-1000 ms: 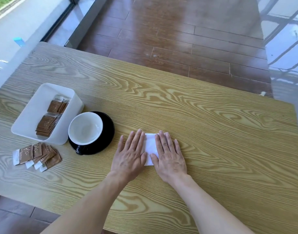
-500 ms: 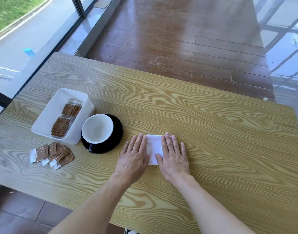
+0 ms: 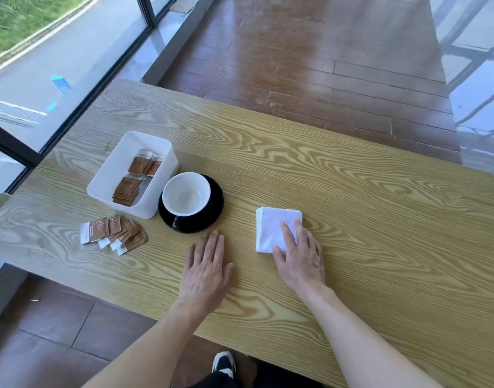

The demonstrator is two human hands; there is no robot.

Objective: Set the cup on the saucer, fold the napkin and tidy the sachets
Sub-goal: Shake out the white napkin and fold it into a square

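A cup (image 3: pixel 186 194), white inside and black outside, stands on a black saucer (image 3: pixel 212 217) left of centre. To the right lies the folded white napkin (image 3: pixel 271 228), a small square. My right hand (image 3: pixel 300 254) rests flat on the napkin's near right corner, fingers apart. My left hand (image 3: pixel 208 266) lies flat on the bare wood just in front of the saucer, holding nothing. Several brown sachets (image 3: pixel 114 233) are fanned out loose on the table left of the saucer. More sachets (image 3: pixel 134 182) lie inside a white rectangular tray (image 3: pixel 111 169) behind them.
The wooden table (image 3: pixel 352 219) ends close to my body and at the far side. A glass wall runs along the left. Brown floorboards lie beyond the table. A shoe (image 3: pixel 224 364) shows under the near edge.
My left hand has come off the napkin and slid left onto the bare table. My right hand stays on the napkin, which is now mostly uncovered. The camera has tilted up and left.
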